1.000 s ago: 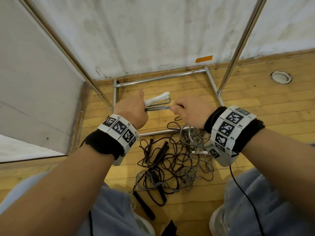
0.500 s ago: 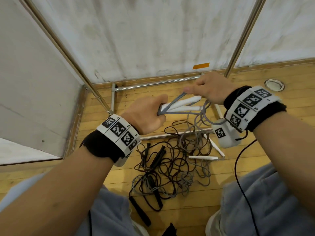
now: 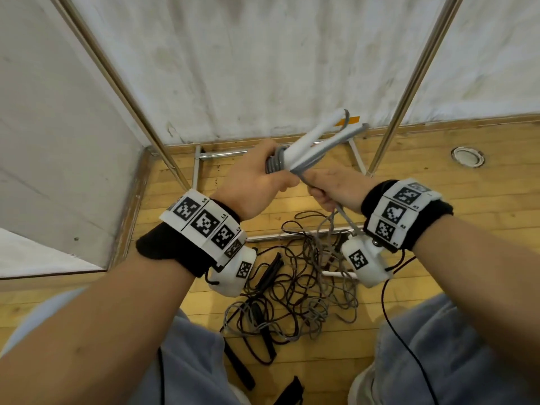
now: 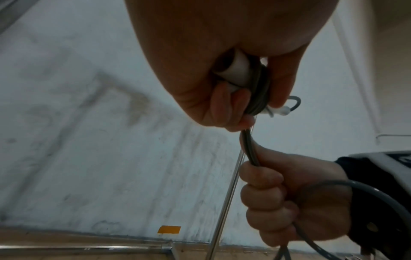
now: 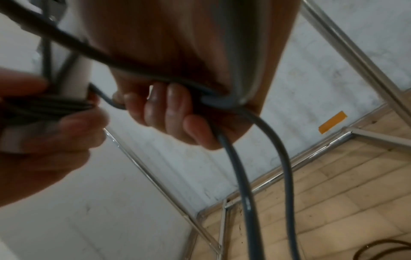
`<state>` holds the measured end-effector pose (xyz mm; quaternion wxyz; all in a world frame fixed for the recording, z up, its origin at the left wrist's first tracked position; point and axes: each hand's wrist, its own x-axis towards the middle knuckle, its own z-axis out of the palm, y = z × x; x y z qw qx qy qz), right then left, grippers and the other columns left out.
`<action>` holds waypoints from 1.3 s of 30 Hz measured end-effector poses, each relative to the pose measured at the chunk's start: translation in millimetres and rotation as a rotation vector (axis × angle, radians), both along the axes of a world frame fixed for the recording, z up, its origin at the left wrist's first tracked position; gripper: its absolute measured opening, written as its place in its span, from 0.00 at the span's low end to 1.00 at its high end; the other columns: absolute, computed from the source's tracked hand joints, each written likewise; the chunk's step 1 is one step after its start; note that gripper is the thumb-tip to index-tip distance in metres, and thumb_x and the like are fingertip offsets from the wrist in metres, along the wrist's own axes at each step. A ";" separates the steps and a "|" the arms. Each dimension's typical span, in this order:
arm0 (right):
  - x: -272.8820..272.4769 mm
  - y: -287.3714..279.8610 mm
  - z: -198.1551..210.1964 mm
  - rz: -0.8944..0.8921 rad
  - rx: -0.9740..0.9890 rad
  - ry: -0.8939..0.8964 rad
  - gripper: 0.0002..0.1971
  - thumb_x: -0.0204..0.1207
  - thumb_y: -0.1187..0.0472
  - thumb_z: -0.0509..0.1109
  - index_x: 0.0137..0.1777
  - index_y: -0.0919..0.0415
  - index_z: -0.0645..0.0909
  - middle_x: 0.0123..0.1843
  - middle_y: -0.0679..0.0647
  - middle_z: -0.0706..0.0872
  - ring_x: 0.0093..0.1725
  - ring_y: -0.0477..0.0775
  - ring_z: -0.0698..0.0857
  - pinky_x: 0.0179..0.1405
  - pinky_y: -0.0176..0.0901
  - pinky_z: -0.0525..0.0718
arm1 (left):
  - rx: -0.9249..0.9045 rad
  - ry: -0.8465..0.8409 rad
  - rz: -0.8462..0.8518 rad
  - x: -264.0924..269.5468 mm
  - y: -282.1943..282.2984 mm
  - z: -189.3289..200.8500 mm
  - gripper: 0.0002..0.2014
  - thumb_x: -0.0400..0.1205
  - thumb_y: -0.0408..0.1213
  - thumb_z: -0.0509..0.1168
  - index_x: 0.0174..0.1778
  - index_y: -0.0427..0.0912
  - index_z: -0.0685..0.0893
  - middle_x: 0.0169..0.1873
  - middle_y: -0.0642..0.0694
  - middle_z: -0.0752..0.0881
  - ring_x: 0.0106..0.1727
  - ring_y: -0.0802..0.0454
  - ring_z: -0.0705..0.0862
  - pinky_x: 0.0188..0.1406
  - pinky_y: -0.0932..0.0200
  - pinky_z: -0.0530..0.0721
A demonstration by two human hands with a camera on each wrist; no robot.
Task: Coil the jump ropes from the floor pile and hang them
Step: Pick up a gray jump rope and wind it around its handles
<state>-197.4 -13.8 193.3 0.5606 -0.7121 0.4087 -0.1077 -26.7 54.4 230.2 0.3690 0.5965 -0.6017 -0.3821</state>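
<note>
My left hand (image 3: pixel 257 176) grips the two white handles (image 3: pixel 318 135) of a grey jump rope, with several turns of grey cord (image 3: pixel 276 162) wound round their lower ends. The handles point up and right toward the wall. Just to the right and slightly lower, my right hand (image 3: pixel 333 191) holds the grey cord (image 5: pixel 246 176) in its curled fingers (image 5: pixel 169 109); the cord runs down from it to the pile (image 3: pixel 295 293) of tangled grey and black ropes on the floor. In the left wrist view the cord (image 4: pixel 250 147) runs taut between my left hand (image 4: pixel 231 98) and right hand (image 4: pixel 284 197).
A metal rack frame stands against the white wall: slanted poles at the left (image 3: pixel 117 80) and right (image 3: pixel 409 83), base bars (image 3: pixel 222 153) on the wooden floor. Black handles (image 3: pixel 239 366) lie near my knees. A round floor fitting (image 3: pixel 467 155) is at the right.
Both hands rose. The handles tilted up toward the wall. My right hand swung from above the handles down to below them, laying more cord round their lower ends.
</note>
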 end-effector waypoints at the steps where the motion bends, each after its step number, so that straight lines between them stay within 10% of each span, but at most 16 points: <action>1: 2.8 4.6 -2.0 -0.011 -0.003 0.000 0.28 0.69 0.28 0.57 0.25 0.54 0.68 0.21 0.45 0.68 0.22 0.48 0.65 0.27 0.39 0.69 | 0.003 0.037 0.016 -0.1 -0.1 -0.1 0.14 0.66 0.43 0.69 0.42 0.51 0.71 0.29 0.49 0.80 0.25 0.56 0.74 0.27 0.57 0.69; 6: 15.7 18.5 -2.2 -0.069 -0.117 0.030 0.30 0.83 0.39 0.49 0.29 0.58 0.74 0.19 0.44 0.69 0.19 0.45 0.68 0.23 0.32 0.70 | -0.038 0.080 0.070 0.2 -4.8 1.0 0.12 0.74 0.36 0.67 0.43 0.52 0.68 0.29 0.45 0.83 0.20 0.60 0.75 0.22 0.64 0.68; 11: 30.8 22.8 2.7 -0.156 -0.334 0.020 0.14 0.86 0.54 0.55 0.64 0.57 0.76 0.36 0.48 0.78 0.35 0.50 0.77 0.38 0.45 0.77 | -0.113 0.047 0.171 -0.8 -12.2 11.1 0.14 0.73 0.38 0.66 0.41 0.55 0.65 0.30 0.37 0.81 0.19 0.55 0.69 0.23 0.57 0.64; 14: 35.1 24.0 6.2 -0.088 -0.450 0.157 0.10 0.81 0.51 0.64 0.55 0.56 0.78 0.45 0.51 0.82 0.46 0.52 0.81 0.49 0.48 0.80 | -0.084 0.083 0.246 -1.3 -17.2 13.1 0.14 0.76 0.35 0.66 0.40 0.51 0.65 0.27 0.43 0.82 0.15 0.59 0.71 0.22 0.57 0.65; 18: 37.3 19.6 11.2 -0.200 -0.487 0.253 0.18 0.84 0.49 0.58 0.32 0.52 0.72 0.28 0.49 0.74 0.28 0.48 0.71 0.28 0.42 0.67 | -0.002 0.229 0.194 -8.3 -13.9 16.5 0.13 0.79 0.30 0.65 0.39 0.43 0.65 0.28 0.34 0.80 0.16 0.50 0.67 0.16 0.62 0.63; 25: 32.5 20.6 23.9 -0.161 -0.255 -0.008 0.20 0.85 0.49 0.56 0.49 0.64 0.84 0.32 0.52 0.83 0.26 0.44 0.74 0.30 0.34 0.70 | -0.069 0.255 0.160 -3.3 -8.4 25.0 0.12 0.78 0.34 0.66 0.44 0.45 0.66 0.32 0.34 0.79 0.19 0.49 0.69 0.18 0.60 0.65; 39: 34.3 16.2 43.6 0.005 -0.589 0.194 0.23 0.85 0.52 0.56 0.26 0.56 0.62 0.25 0.50 0.65 0.25 0.49 0.64 0.23 0.37 0.60 | -0.152 -0.419 0.331 38.5 -19.5 -5.1 0.14 0.79 0.43 0.67 0.56 0.47 0.71 0.37 0.53 0.80 0.35 0.49 0.81 0.37 0.52 0.82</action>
